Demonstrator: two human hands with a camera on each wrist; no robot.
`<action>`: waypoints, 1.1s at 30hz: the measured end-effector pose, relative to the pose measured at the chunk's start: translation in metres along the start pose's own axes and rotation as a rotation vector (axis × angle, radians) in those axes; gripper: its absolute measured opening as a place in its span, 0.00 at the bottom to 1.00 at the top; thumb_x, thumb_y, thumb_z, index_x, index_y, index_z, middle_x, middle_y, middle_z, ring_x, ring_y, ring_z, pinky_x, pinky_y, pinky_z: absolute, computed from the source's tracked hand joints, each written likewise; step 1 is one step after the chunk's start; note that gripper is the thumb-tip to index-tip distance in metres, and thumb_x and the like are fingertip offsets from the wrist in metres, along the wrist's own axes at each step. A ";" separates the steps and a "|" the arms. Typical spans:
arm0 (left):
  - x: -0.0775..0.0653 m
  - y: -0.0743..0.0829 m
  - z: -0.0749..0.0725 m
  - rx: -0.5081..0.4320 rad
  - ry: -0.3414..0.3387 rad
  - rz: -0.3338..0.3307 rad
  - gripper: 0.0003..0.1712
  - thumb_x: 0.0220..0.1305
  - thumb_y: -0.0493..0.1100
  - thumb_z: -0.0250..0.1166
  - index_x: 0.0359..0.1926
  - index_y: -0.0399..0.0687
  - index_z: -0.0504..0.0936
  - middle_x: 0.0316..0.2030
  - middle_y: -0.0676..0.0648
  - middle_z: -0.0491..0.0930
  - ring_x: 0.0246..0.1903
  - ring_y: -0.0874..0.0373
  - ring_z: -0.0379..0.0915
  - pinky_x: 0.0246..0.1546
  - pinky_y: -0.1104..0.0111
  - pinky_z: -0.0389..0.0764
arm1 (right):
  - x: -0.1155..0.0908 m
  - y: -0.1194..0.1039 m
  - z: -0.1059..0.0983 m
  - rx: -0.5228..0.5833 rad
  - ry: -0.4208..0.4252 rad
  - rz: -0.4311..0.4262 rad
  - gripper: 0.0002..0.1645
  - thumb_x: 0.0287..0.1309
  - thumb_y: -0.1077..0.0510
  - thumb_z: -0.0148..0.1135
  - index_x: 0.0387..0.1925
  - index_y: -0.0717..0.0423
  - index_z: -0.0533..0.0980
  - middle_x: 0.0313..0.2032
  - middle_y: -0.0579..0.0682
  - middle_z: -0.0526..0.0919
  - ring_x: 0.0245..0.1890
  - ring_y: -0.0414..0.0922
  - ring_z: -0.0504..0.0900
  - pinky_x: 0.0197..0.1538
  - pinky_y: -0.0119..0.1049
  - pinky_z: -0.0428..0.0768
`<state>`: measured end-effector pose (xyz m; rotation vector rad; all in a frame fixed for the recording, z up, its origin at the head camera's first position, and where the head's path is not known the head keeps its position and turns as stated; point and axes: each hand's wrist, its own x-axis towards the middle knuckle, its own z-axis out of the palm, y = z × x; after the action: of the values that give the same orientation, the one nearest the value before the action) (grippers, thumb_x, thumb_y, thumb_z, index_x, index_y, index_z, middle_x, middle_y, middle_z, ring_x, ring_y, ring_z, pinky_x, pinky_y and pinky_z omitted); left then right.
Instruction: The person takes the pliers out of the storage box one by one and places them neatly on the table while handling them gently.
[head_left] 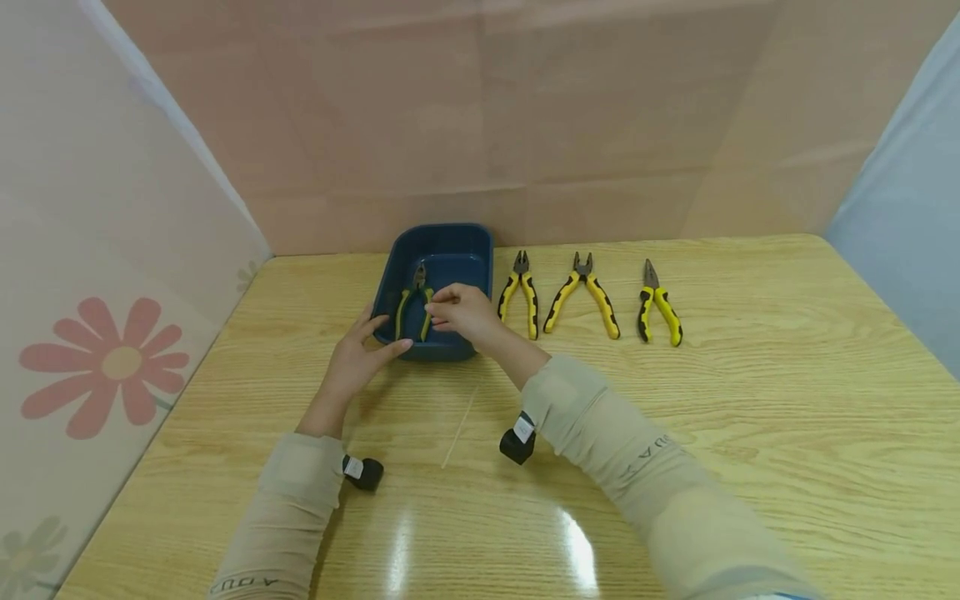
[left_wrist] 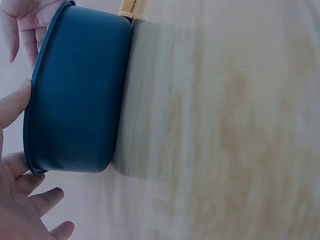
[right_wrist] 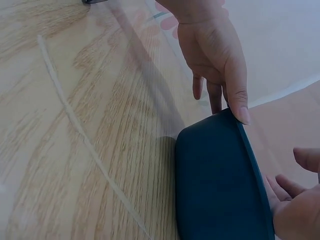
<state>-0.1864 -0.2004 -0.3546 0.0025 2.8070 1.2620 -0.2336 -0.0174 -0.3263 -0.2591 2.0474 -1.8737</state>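
Note:
A dark blue plastic bin stands near the back of the wooden table. Inside it lies a pair of pliers with yellow-green handles spread apart, jaws toward the far side. My left hand holds the bin's near left corner, thumb at the near rim and fingers along the left side. Over the bin is my right hand, its fingertips close beside the pliers' right handle. From the right wrist view, a gap shows between the right hand's thumb and fingers. The bin wall hides the pliers in both wrist views.
To the bin's right lie yellow-and-black pliers, wider-spread combination pliers and needle-nose pliers. A thin pale strip runs along the table in front of the bin. A pinkish cloth hangs behind the table.

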 end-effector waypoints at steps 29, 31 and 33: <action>-0.001 -0.001 0.000 -0.009 0.000 0.008 0.48 0.47 0.66 0.58 0.63 0.44 0.56 0.66 0.50 0.37 0.62 0.44 0.34 0.53 0.44 0.49 | 0.031 0.007 0.022 -0.505 0.019 0.066 0.12 0.54 0.54 0.56 0.25 0.58 0.66 0.16 0.47 0.63 0.14 0.39 0.63 0.17 0.29 0.62; -0.001 -0.001 0.000 -0.012 0.001 0.011 0.48 0.46 0.66 0.58 0.63 0.44 0.57 0.66 0.51 0.37 0.62 0.44 0.34 0.54 0.44 0.50 | 0.032 0.007 0.023 -0.516 0.020 0.082 0.13 0.54 0.54 0.56 0.25 0.59 0.66 0.14 0.47 0.62 0.12 0.39 0.61 0.16 0.29 0.61; -0.001 0.000 0.001 -0.015 -0.004 0.015 0.48 0.47 0.66 0.58 0.63 0.45 0.57 0.65 0.52 0.37 0.62 0.45 0.34 0.54 0.44 0.49 | 0.033 0.007 0.023 -0.535 0.027 0.094 0.14 0.54 0.54 0.57 0.32 0.63 0.70 0.20 0.49 0.69 0.15 0.39 0.64 0.19 0.29 0.65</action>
<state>-0.1858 -0.2001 -0.3552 0.0250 2.7996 1.2843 -0.2551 -0.0496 -0.3392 -0.2630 2.4996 -1.2507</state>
